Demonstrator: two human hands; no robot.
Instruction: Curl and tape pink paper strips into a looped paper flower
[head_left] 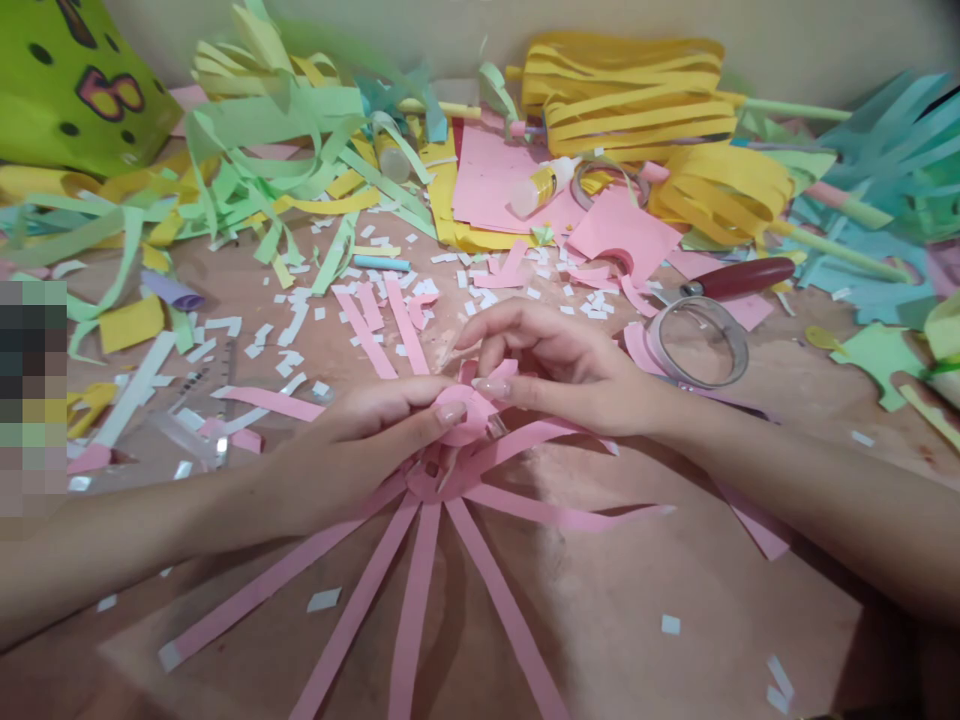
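My left hand [367, 430] and my right hand [559, 375] meet at the centre of the surface. Both pinch a small rolled pink paper piece [469, 412], the hub of a fan of long pink paper strips [420, 590]. The strips spread from the hub toward me and to both sides. My left thumb presses on the roll from the left. My right thumb and fingers close on it from the right. More loose pink strips [375, 335] lie just beyond my hands.
Small white paper bits [292, 330] litter the brown surface. Green strips [285, 130], yellow strip bundles [630, 95] and blue cut paper [885, 150] pile at the back. A glue bottle [544, 187], a tape roll [697, 340], a red-handled tool [739, 277] and a clear ruler [202, 415] lie nearby.
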